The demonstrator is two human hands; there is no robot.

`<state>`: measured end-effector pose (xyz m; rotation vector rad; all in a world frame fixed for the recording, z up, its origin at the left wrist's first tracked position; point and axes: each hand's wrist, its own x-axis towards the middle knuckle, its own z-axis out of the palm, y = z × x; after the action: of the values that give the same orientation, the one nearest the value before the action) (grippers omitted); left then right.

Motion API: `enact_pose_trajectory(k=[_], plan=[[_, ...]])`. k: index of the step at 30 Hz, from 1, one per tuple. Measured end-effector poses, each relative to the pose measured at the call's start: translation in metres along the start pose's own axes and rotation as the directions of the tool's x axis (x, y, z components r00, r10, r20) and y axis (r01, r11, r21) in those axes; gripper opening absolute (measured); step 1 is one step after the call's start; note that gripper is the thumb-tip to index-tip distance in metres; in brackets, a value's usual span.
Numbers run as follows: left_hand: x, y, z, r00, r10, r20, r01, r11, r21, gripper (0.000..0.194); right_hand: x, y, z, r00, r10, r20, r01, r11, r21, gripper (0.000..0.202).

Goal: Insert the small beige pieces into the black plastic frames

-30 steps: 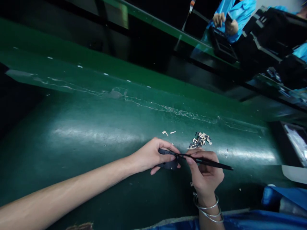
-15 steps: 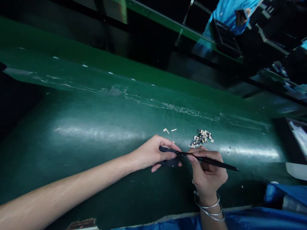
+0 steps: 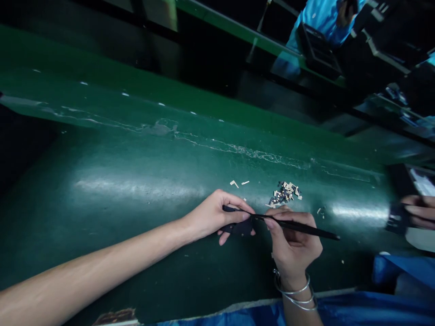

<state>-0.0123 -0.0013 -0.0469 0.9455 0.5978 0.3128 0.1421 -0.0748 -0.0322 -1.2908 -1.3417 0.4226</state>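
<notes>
My left hand is closed on a flat black part, with the thumb on top and fingers beneath it. My right hand grips black tweezers like a pen. Their tips point left and meet the upper edge of the black part, close to my left thumb. Whether the tips pinch anything is too small to tell. Just beyond my right hand lies a pile of small black and beige pieces. Past my left fingers, an L-shaped beige piece and a short beige strip lie apart.
At the right edge, another person's hand holds a dark part over the green table. A dark box stands behind it. Blue cloth lies along the near edge. Across the table, a person in blue stands beside a black tray.
Another person's hand with a dark part has come in at the right edge. My own hands, the black part and the tweezers have barely moved.
</notes>
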Motion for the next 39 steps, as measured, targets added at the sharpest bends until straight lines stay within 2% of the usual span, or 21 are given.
enact_pose_trajectory(k=[4,6,8,9,11,12,14,16,22,30,36,39], plan=[[0.0,-0.001,0.003,0.999,0.03,-0.044,-0.034,0.994,-0.103,0.017,-0.001,-0.002,0.001,0.995,-0.102,0.011,0.102,0.995,-0.02,0.023],[0.0,-0.002,0.005,0.997,0.041,-0.059,-0.048,0.989,-0.14,0.017,-0.001,-0.003,0.0,0.991,-0.127,-0.047,0.126,0.992,-0.01,0.018],[0.0,-0.004,0.006,0.995,0.059,-0.077,-0.07,0.988,-0.136,0.019,0.002,-0.003,-0.002,0.995,-0.007,-0.102,0.007,1.0,0.0,0.003],[-0.001,-0.004,0.007,0.993,0.077,-0.09,-0.089,0.987,-0.134,0.02,0.003,-0.003,-0.003,0.99,0.109,-0.092,-0.109,0.994,0.014,0.009],[-0.002,-0.004,0.009,0.985,0.127,-0.113,-0.141,0.982,-0.128,0.024,0.005,-0.002,-0.004,0.938,0.346,0.011,-0.346,0.937,0.042,0.018],[-0.003,-0.003,0.01,0.981,0.152,-0.121,-0.166,0.979,-0.117,0.027,0.006,-0.001,-0.004,0.902,0.423,0.081,-0.428,0.903,0.049,0.016],[-0.005,0.0,0.013,0.974,0.186,-0.125,-0.197,0.977,-0.082,0.033,0.007,0.0,-0.004,0.844,0.499,0.196,-0.515,0.856,0.041,0.01],[-0.007,0.003,0.017,0.973,0.196,-0.121,-0.203,0.978,-0.047,0.037,0.005,0.0,-0.002,0.823,0.512,0.244,-0.535,0.844,0.033,0.011],[-0.013,0.005,0.029,0.968,0.201,-0.152,-0.211,0.976,-0.048,0.033,0.001,-0.001,0.002,0.827,0.514,0.227,-0.553,0.816,0.167,0.006],[-0.016,-0.003,0.037,0.943,0.27,-0.197,-0.286,0.956,-0.06,0.029,-0.003,-0.008,0.01,0.768,0.578,0.275,-0.638,0.657,0.401,0.003],[-0.02,-0.009,0.042,0.909,0.326,-0.26,-0.317,0.945,0.077,0.025,-0.005,-0.009,0.015,0.749,0.613,0.252,-0.649,0.602,0.465,0.003],[-0.021,-0.007,0.042,0.912,0.322,-0.256,-0.321,0.946,0.048,0.024,-0.004,-0.01,0.014,0.755,0.604,0.255,-0.642,0.603,0.473,0.003]])
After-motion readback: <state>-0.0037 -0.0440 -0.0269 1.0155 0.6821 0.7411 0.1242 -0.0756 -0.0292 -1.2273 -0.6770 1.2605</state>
